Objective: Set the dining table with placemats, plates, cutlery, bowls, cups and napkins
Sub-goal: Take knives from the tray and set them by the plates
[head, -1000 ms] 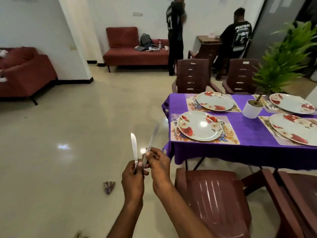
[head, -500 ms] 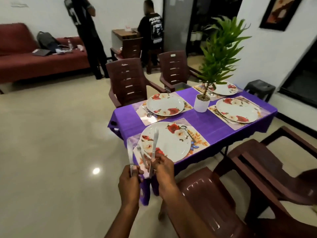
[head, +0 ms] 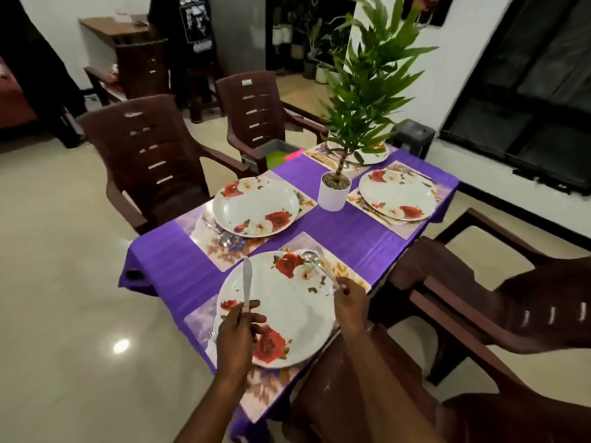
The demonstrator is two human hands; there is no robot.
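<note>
I've stepped up to the table w/ the knives: left hand [head: 238, 327] grips one knife [head: 247, 284] upright over the near plate [head: 276, 310]. Right hand [head: 350, 303] now pinches the other at the plate's right edge, beside the spoon [head: 311, 257]. Cutlery's going down at this setting.

We are gripping a knife [head: 247, 284] upright in our left hand [head: 238, 338] over the nearest plate [head: 276, 310], low in the frame, while our right hand [head: 350, 302] is pinching another utensil [head: 319, 266] at the plate's right rim on the purple bench [head: 179, 270].

Four plates [head: 256, 206], four placemats [head: 204, 223], five chairs [head: 150, 155], one plant [head: 361, 91].
</note>
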